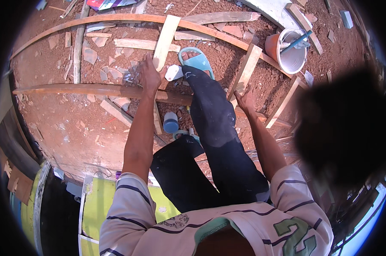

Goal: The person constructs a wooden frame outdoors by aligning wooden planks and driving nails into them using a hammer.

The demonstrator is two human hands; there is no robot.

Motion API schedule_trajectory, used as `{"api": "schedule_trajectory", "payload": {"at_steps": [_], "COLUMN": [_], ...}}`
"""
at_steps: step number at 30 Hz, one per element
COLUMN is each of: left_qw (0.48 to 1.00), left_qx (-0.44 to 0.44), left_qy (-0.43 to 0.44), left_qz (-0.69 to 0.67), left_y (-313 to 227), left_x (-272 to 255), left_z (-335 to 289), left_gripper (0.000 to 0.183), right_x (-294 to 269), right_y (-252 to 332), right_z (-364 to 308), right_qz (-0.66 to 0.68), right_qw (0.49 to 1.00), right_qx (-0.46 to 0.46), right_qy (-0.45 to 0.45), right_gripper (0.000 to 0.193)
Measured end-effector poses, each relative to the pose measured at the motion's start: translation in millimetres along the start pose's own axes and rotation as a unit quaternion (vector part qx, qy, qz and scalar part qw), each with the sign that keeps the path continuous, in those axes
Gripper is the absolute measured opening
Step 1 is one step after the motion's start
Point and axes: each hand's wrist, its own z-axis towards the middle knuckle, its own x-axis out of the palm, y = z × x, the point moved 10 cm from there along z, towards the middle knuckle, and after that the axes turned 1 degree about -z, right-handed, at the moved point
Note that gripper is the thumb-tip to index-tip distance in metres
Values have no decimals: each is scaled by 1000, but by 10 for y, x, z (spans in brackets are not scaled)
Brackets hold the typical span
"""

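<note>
A long wooden frame lies over the reddish soil, with a far rail (129,17), a near rail (90,88) and pale slats across them. My left hand (151,77) grips the near part of the left slat (167,36), beside the near rail. Farther right, my right hand (246,100) has its fingers at the near end of another slat (247,66); part of its grip is hidden. Between the hands are my dark-trousered leg (208,94) and a foot in a light blue sandal (200,62). A white piece (173,73) lies by that sandal.
A white and orange bucket (293,64) with a blue-handled tool stands at the far right. Nearer me, a blue and white container (170,122) sits by my other foot. Broken tile pieces (89,55) and loose boards (220,17) litter the soil. A dark blurred shape (346,128) covers the right side.
</note>
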Motion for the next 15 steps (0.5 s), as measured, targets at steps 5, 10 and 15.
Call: {"api": "schedule_trajectory", "payload": {"at_steps": [5, 10, 15], "left_qw": [992, 995, 989], "left_qx": [60, -4, 40], "left_qy": [-57, -27, -93], "left_qz": [-92, -100, -112], "left_y": [199, 136, 152], "left_x": [228, 257, 238], "left_z": [-19, -25, -90], "left_gripper": [83, 74, 71], "right_x": [148, 78, 101], "right_y": [15, -159, -152], "right_z": [298, 387, 676], "right_qz": [-5, 18, 19], "right_qw": [997, 989, 985], "right_qx": [-61, -130, -173], "right_qy": [-47, -75, 20], "right_gripper": [70, 56, 59]}}
